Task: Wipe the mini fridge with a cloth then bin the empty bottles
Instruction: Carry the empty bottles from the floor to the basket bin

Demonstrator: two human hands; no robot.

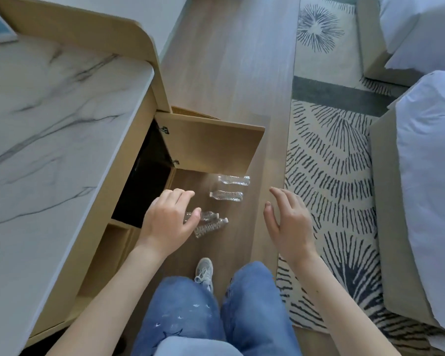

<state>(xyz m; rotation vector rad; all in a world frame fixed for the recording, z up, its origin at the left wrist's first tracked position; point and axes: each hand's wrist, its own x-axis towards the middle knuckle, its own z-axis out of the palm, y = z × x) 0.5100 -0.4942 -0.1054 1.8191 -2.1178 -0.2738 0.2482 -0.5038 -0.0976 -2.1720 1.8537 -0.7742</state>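
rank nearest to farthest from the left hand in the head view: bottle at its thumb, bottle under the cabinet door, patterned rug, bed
1. near bottle, by the thumb of the left hand
2. far bottle, below the cabinet door
3. patterned rug, farther right
4. bed, far right

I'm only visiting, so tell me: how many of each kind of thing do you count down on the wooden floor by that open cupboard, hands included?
Clear plastic bottles, lying on their sides: 4
Hands, the left hand and the right hand, both empty: 2
Grey shoe: 1
Total: 7
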